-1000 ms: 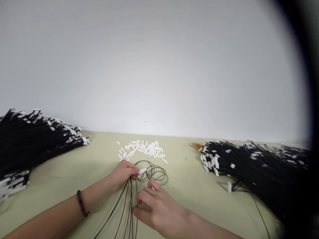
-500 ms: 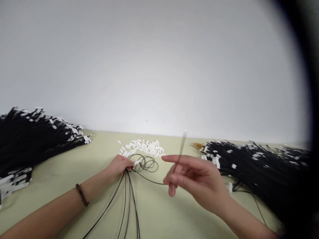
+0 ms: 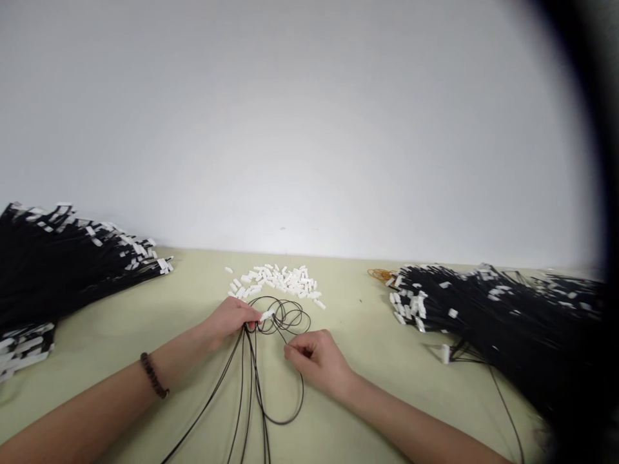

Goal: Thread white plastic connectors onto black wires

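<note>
The left hand [image 3: 231, 319] is closed in a pinch, thumb and fingertips clamped on a small white connector [image 3: 266, 315] and on the gathered black wires [image 3: 251, 380] beneath it; a bead bracelet [image 3: 153, 376] circles its wrist. The wires fan from that pinch toward six o'clock and are cut off by the bottom edge; at one o'clock of the pinch they coil in flat loops on the pale green table [image 3: 367, 393]. The right hand [image 3: 316, 361], at four o'clock of the left, is curled tight, fingertips nipped on one strand of those wires; the contact itself is partly hidden by the fingers. A heap of loose connectors [image 3: 278, 282] lies at twelve o'clock of the loops. A left wire bundle [image 3: 58, 264] at nine o'clock runs out of view; a right wire bundle [image 3: 483, 309] at three o'clock fades into the lens's dark rim; beside it sits an orange tangle [image 3: 380, 275], too small to identify.
</note>
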`<state>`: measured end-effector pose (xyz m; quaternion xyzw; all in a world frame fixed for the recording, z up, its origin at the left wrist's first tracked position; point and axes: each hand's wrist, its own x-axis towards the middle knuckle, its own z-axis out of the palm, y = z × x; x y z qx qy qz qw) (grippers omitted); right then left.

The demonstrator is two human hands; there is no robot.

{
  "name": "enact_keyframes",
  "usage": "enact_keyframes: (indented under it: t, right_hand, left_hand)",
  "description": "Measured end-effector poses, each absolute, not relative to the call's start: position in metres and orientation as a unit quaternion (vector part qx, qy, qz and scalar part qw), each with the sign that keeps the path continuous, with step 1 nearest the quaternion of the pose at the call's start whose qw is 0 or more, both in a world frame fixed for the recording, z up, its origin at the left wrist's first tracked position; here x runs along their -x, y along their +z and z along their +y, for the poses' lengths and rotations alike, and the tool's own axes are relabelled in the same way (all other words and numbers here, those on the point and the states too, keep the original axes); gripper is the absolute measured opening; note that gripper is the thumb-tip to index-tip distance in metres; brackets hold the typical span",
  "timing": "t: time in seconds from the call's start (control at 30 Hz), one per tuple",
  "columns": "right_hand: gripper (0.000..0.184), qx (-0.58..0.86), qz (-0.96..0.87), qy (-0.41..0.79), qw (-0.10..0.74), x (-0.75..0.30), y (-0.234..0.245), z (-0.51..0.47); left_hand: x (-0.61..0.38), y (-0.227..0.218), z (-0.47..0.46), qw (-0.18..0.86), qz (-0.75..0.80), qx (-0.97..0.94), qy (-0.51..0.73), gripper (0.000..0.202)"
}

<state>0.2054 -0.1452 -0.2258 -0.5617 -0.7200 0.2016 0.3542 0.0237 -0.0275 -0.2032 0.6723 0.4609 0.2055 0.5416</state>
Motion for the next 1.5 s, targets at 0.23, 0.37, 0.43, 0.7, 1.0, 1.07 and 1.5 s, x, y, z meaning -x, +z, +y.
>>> enact_keyframes:
  t: [0.23,0.37,0.43,0.7,1.0,1.07,1.5]
  right_hand:
    - [0.027,0.574,-0.717,0.189,0.348,-0.2066,-0.2273,-0.1448]
    - [0.027,0.576,-0.717,0.185,0.345,-0.207,-0.2297,-0.1445]
    - [0.027,0.578,-0.716,0.185,0.345,-0.207,-0.2297,-0.1443]
    - [0.026,0.58,-0.712,0.188,0.349,-0.2075,-0.2297,-0.1434]
    - [0.028,0.583,-0.699,0.198,0.363,-0.2065,-0.2306,-0.145]
    - [0.029,0.583,-0.696,0.2,0.367,-0.2065,-0.2308,-0.1451]
    - [0.029,0.601,-0.691,0.177,0.361,-0.2056,-0.2303,-0.1455]
  left_hand:
    - [-0.0235,-0.2039,-0.0271,0.541,0.461,-0.674,0.203,0.038]
    - [-0.0233,-0.2021,-0.0286,0.545,0.461,-0.671,0.202,0.037]
    - [-0.0234,-0.2011,-0.0294,0.546,0.46,-0.671,0.202,0.037]
    - [-0.0235,-0.201,-0.0285,0.547,0.46,-0.67,0.2,0.038]
    - [-0.0232,-0.2031,-0.0266,0.545,0.458,-0.676,0.192,0.039]
    - [-0.0229,-0.2034,-0.0264,0.541,0.459,-0.679,0.189,0.04]
    - [-0.0235,-0.2079,-0.0246,0.533,0.46,-0.683,0.196,0.039]
